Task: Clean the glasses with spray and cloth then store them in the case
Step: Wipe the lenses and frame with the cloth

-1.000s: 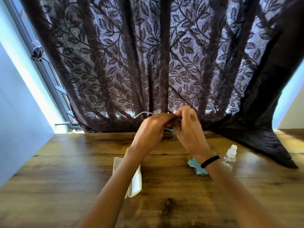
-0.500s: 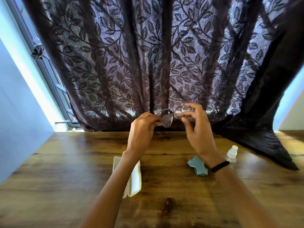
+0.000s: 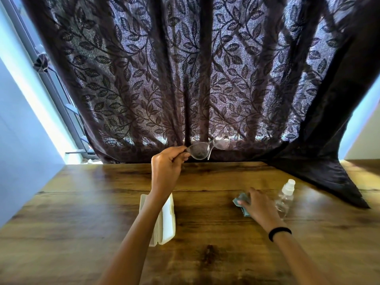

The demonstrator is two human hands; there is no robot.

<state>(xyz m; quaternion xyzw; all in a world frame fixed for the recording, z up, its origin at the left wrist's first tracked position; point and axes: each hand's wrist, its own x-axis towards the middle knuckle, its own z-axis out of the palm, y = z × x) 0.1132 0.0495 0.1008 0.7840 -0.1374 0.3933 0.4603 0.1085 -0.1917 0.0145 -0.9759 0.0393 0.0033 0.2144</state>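
Left hand (image 3: 166,171) alone now pinching glasses (image 3: 207,148) at frame centre, right hand (image 3: 260,206) dropped from them onto blue cloth (image 3: 239,202) lower right, fingers spread, beside spray bottle (image 3: 285,197)

No readable text, label, brand, number or sign anywhere in view. Checked: the clear plastic spray bottle with white cap (image 3: 285,197) at lower right of the frame, bare of any legible print; the white hard-shell rectangular glasses case (image 3: 167,221) at lower centre, plain; the small teal cleaning cloth (image 3: 240,203) right of centre, unmarked; the clear-framed glasses (image 3: 207,148) at mid frame, too small to show any marking.
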